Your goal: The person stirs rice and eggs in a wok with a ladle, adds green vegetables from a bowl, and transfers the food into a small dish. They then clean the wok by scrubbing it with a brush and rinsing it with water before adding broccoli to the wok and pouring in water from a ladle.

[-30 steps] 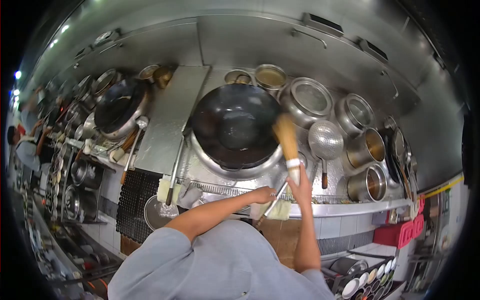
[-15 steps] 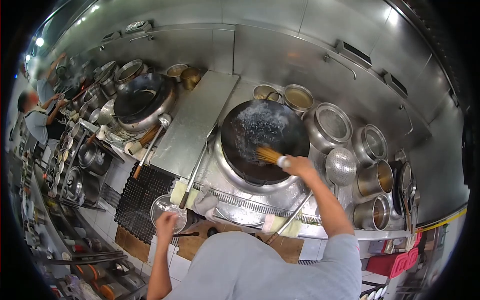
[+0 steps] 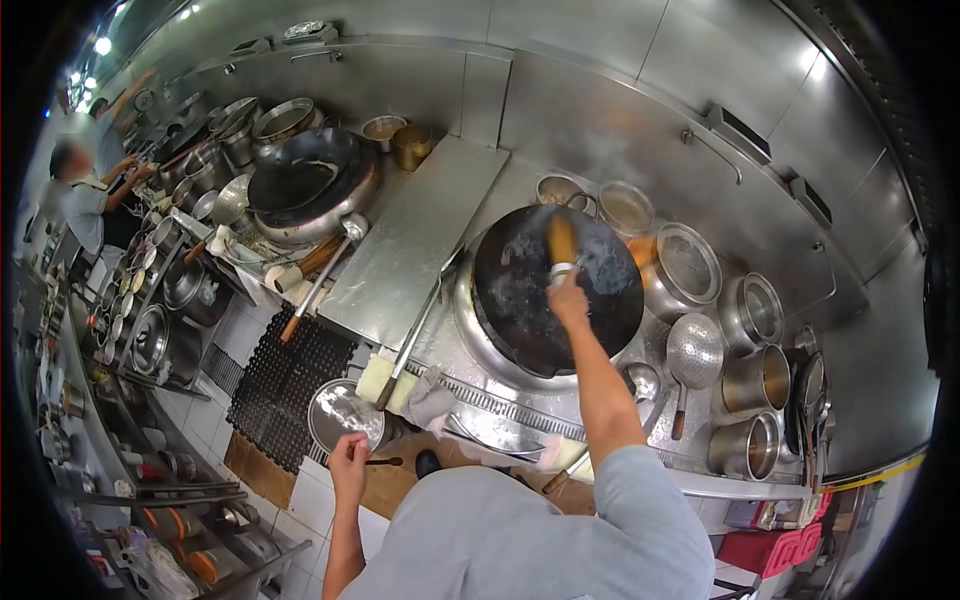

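Gripping the pale handle of a brush [image 3: 562, 240], the right hand [image 3: 567, 293] has its fingers wrapped closed just below the white band; the left hand [image 3: 348, 462], its fingers bent, is held low near the body, and whether it pinches anything cannot be told. The brush lies over the inside of a black wok [image 3: 510, 310], bristles towards the far side and blurred, so that contact with the metal cannot be judged. Pale wet patches mark the wok's inner surface, and the wok sits on a broad steel ring [image 3: 490, 355]. The right forearm crosses the near rim, hiding part of it. To the left, a long-handled utensil [image 3: 420, 325] slants down to a yellow cloth [image 3: 375, 380], beside which lies a grey cloth [image 3: 430, 398]. To the right are a ladle [image 3: 641, 380], partly covered by the arm, and a perforated skimmer [image 3: 695, 350]; beyond these stand two open steel pots [image 3: 755, 380] and two larger vessels topped with round strainers [image 3: 688, 262]. Two bowls [image 3: 626, 208] are set behind the wok, beneath a wall tap [image 3: 715, 155]. Further left, past a flat steel panel [image 3: 420, 240], rests a second wok [image 3: 300, 190], with co-workers [image 3: 85, 205] farther off. Red containers [image 3: 765, 550] occupy the lower right, any lettering on them too small to read
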`<state>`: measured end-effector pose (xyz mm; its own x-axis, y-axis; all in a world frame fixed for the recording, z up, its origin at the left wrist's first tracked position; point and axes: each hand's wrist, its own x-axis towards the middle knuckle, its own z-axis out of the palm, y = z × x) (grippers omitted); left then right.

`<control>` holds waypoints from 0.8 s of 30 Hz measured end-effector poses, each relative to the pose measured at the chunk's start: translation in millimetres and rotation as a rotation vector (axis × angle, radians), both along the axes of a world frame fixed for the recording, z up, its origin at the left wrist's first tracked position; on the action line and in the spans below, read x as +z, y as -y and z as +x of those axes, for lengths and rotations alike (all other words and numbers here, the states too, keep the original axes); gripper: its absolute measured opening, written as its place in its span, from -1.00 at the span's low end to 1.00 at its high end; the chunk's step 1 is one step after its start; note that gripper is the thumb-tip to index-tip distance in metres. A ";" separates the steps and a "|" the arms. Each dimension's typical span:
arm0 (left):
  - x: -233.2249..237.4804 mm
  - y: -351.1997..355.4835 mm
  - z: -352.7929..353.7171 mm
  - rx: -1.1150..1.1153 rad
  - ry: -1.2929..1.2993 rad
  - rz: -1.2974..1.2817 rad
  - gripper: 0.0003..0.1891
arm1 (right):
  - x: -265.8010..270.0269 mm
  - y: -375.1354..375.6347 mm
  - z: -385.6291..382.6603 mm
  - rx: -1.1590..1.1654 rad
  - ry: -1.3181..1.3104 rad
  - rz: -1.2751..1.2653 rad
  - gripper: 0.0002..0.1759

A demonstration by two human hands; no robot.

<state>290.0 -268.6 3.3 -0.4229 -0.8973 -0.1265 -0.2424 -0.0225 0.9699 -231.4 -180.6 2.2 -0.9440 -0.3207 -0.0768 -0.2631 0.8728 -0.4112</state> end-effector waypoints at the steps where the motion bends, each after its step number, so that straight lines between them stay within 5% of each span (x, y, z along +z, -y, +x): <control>1: 6.4 -0.9 1.0 -0.024 0.024 -0.029 -0.88 | 5.7 12.1 12.8 0.090 0.087 -0.003 -0.10; 5: 1.4 6.8 29.1 0.092 0.056 -0.145 -0.89 | 77.0 -12.5 67.7 0.353 0.275 0.016 -0.09; 7: -13.6 9.4 49.6 0.205 0.060 -0.102 -0.89 | 37.1 -22.5 31.6 0.379 0.154 0.082 -0.16; 9: -1.0 11.8 44.9 0.243 0.038 -0.088 -0.90 | 9.4 -18.8 3.2 0.140 -0.168 0.253 -0.10; 12: -1.9 16.7 35.4 0.170 0.000 -0.036 -0.90 | -3.5 9.6 -5.8 -0.185 -0.072 -0.031 -0.04; 14: -9.3 19.7 22.4 0.132 0.002 -0.095 -0.91 | -9.2 35.1 11.5 -0.091 0.077 -0.107 -0.03; 17: -12.7 21.7 -3.5 0.079 0.024 -0.132 -0.87 | 40.6 22.5 75.5 0.202 0.483 -0.125 -0.03; 21: 21.2 22.2 -52.2 -0.109 0.117 -0.502 -0.81 | 119.4 -122.1 95.4 0.691 0.674 0.208 0.01; 23: 27.6 18.2 -94.5 -0.313 0.068 -0.551 -0.75 | 165.2 -179.6 57.5 0.519 0.806 0.423 -0.18; 24: 36.0 10.5 -121.2 -0.413 -0.010 -0.618 -0.73 | 196.1 -186.9 57.6 0.380 0.619 0.624 -0.21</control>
<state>168.8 -279.2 39.3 -0.7397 -0.5712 0.3557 -0.1039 0.6192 0.7783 -173.8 6.3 198.2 -0.5196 -0.3297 -0.7882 -0.4663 0.8825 -0.0617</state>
